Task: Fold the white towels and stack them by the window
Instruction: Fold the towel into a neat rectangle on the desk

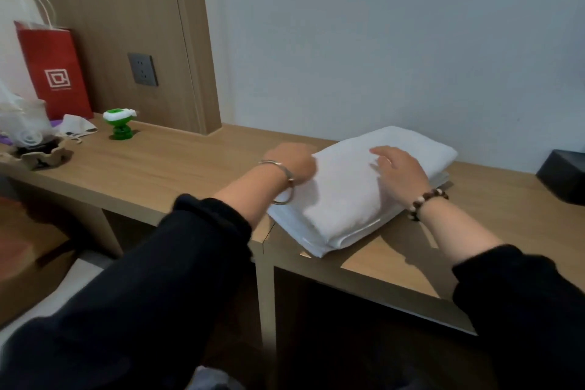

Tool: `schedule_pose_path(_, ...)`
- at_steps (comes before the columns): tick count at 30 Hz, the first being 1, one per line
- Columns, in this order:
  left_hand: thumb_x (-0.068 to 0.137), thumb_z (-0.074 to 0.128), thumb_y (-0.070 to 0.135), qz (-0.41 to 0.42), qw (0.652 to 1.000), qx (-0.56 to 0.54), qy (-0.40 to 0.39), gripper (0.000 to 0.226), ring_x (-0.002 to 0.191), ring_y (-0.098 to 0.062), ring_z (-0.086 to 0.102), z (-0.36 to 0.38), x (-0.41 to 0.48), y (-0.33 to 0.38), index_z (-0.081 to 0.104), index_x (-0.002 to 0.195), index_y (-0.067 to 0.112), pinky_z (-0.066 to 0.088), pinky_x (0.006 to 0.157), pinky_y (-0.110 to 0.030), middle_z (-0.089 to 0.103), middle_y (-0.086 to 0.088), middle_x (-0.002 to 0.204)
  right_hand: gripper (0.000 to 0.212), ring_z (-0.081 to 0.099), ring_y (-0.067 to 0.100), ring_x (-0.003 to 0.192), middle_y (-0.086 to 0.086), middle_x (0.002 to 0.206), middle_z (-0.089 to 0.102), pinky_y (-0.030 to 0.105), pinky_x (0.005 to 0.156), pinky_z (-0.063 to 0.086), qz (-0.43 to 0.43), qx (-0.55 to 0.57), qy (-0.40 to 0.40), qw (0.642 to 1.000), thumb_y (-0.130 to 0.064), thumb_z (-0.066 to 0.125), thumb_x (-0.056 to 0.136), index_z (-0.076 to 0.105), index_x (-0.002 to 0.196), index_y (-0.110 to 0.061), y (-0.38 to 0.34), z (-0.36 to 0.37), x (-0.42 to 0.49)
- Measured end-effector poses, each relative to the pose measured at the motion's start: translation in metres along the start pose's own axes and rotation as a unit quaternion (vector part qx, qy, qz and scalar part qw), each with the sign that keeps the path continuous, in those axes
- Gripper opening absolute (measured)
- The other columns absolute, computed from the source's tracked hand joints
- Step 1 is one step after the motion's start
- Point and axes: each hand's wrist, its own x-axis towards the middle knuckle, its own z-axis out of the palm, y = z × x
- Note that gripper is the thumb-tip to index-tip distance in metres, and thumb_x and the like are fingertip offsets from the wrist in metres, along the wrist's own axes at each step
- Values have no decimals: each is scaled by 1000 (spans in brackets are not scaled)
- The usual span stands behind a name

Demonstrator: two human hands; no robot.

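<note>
A stack of folded white towels (345, 196) lies on the wooden desk (164, 165), near the middle of the view against the pale wall. My left hand (292, 160) sits at the stack's far left corner; its fingers are hidden behind the towel, so its grip cannot be told. My right hand (400, 169) rests flat on top of the stack with fingers spread and straight. Both forearms come in from below in black sleeves, with a metal bangle on the left wrist and a bead bracelet on the right.
A red paper bag (53, 70), a green-and-white small object (118, 123), a crumpled cloth and a plastic bag with clutter (22, 123) stand at the desk's left end. A dark box (562, 176) sits at the right edge. A wall socket (143, 70) is on the wood panel.
</note>
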Motion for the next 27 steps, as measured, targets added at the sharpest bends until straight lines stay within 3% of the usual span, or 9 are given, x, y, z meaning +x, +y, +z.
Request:
schedule_pose_path(3, 96, 18, 53, -45, 994, 28, -92, 59, 144, -34, 10, 29, -11, 57, 17, 149, 27, 11, 112, -58, 10, -6, 159, 43, 34, 19, 137, 1, 149, 40, 35, 114, 23, -13, -174, -95, 980, -17, 31, 101, 43, 142, -19, 23, 18, 14)
schedule_pose_path(6, 96, 13, 57, -50, 996, 38, -60, 63, 144, -31, -18, 51, -27, 64, -5, 151, 33, -7, 108, -66, -17, 0, 159, 42, 39, 24, 129, 4, 145, 43, 35, 108, 30, -34, -188, -94, 977, -17, 32, 99, 45, 139, -20, 33, 16, 7)
schedule_pose_path(13, 100, 20, 38, 18, 995, 63, -81, 51, 147, -22, -8, 32, -20, 15, 11, 150, 36, 2, 111, -65, -7, 11, 159, 31, 47, 18, 99, 3, 109, 55, 33, 88, 42, -91, -183, -62, 977, -26, 33, 98, 58, 112, -13, 3, 18, -23)
schedule_pose_path(15, 99, 26, 28, 12, 996, 24, -79, 44, 146, -22, 8, 18, -12, -1, 32, 143, 30, 12, 110, -62, 15, 9, 157, 30, 51, 19, 95, 3, 102, 57, 33, 84, 44, -86, -143, -89, 982, -24, 36, 98, 62, 102, -10, -13, 19, -25)
schedule_pose_path(18, 96, 33, 20, -34, 998, -53, 21, 30, 127, -25, 40, 14, -2, -2, 51, 119, 18, 28, 103, -51, 46, -3, 134, 29, 57, 25, 99, 8, 108, 64, 35, 86, 46, -30, -61, -96, 993, -17, 39, 95, 65, 99, -7, -38, 19, -1)
schedule_pose_path(20, 97, 30, 25, -47, 997, -41, 36, 38, 135, -24, 31, 25, 0, 5, 41, 134, 19, 21, 107, -55, 35, -4, 145, 34, 48, 28, 119, 10, 129, 55, 36, 98, 39, -3, -69, -69, 995, -16, 37, 95, 58, 121, -10, -46, 26, 20)
schedule_pose_path(22, 100, 22, 32, -46, 999, -6, 9, 52, 146, -20, 6, 38, -1, 9, 15, 150, 26, 5, 111, -60, 8, 4, 159, 47, 26, 27, 140, 9, 152, 31, 42, 112, 22, 1, -176, -120, 977, -28, 29, 99, 33, 145, -18, -43, 42, 32)
schedule_pose_path(24, 100, 17, 38, -45, 999, 17, -7, 55, 147, -18, -7, 42, -1, 4, 2, 152, 30, -1, 113, -58, -6, 9, 160, 55, 2, 22, 147, 1, 161, 5, 49, 117, 2, -3, -250, -184, 951, -43, 18, 100, 11, 152, -28, -30, 52, 33)
schedule_pose_path(27, 99, 15, 45, -63, 998, 11, -21, 56, 147, -19, -10, 42, -1, -15, 0, 151, 32, -3, 114, -57, -10, 9, 159, 60, -5, 20, 148, -2, 161, -4, 51, 116, -3, 26, -265, -191, 945, -55, 12, 98, 4, 152, -32, 2, 37, 38)
